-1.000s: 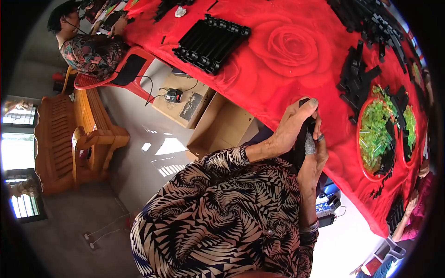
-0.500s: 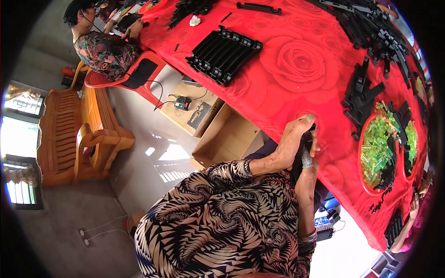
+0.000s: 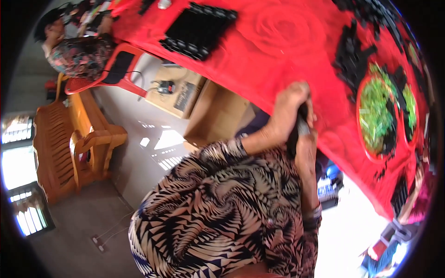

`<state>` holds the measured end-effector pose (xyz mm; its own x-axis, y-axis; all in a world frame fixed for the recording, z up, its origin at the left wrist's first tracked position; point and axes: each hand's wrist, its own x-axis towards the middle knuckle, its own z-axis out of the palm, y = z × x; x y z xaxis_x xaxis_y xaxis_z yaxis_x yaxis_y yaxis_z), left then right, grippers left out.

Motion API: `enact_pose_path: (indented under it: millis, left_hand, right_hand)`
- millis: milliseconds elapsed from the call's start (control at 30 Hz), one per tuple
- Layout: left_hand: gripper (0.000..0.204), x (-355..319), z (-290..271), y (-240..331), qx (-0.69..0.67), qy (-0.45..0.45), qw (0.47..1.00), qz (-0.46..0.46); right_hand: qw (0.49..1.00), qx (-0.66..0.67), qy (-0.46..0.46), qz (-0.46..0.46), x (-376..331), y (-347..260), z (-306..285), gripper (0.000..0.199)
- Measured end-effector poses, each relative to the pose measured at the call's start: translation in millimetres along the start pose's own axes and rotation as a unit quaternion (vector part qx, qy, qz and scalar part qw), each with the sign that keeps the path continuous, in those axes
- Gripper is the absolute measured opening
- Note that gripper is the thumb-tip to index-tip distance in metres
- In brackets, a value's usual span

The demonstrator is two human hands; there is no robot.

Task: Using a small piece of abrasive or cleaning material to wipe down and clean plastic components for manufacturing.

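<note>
At the near edge of the red-covered table (image 3: 259, 81), my two hands are close together. My left hand (image 3: 285, 109) is closed, thumb on top, around the upper end of a long black plastic part (image 3: 292, 139). Just below it, my right hand (image 3: 307, 143) is closed around the same part, with a silver-grey wrap (image 3: 303, 127) on one finger. My hands and wrists hide much of the part, and motion blurs its tip. Farther off to the left, several black bars (image 3: 199, 30) lie side by side in a row.
On the right stands a red dish (image 3: 359, 111) of green translucent pieces (image 3: 375, 113), near loose black parts (image 3: 350, 58). An open cardboard box (image 3: 218, 111) stands under the table's edge. Another person (image 3: 81, 51) sits far left; a co-worker's arm (image 3: 415, 197) shows at the right rim.
The whole view has shifted, so the table and its things appear higher and farther left. My hands still grip the black part, their hold much the same.
</note>
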<state>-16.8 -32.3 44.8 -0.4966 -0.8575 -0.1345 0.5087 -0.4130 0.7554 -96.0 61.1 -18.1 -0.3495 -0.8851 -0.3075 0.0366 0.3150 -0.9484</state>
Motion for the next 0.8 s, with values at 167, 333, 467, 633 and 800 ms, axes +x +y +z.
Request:
enact_pose_path:
  millis: [167, 333, 467, 633, 800]
  left_hand:
    - [0.055, 28, -13, 21, -0.088, 0.027, 0.992, -0.081]
    - [0.053, 39, -29, 28, -0.096, 0.008, 0.993, -0.070]
    - [0.053, 36, -33, 25, -0.134, -0.013, 0.989, -0.068]
    - [0.053, 23, -19, 23, -0.083, -0.041, 0.995, -0.041]
    - [0.053, 13, -9, 22, -0.046, -0.016, 0.998, -0.037]
  right_hand:
    - [0.991, 0.032, -0.129, 0.006, 0, -57, -9, 0.040]
    - [0.992, 0.038, -0.110, -0.051, -10, -71, -8, 0.026]
    - [0.994, 0.009, -0.086, -0.062, -13, -68, -6, 0.025]
    - [0.997, -0.048, -0.059, -0.005, -14, -68, -2, 0.022]
    - [0.998, -0.016, -0.053, -0.009, -12, -61, -1, 0.020]
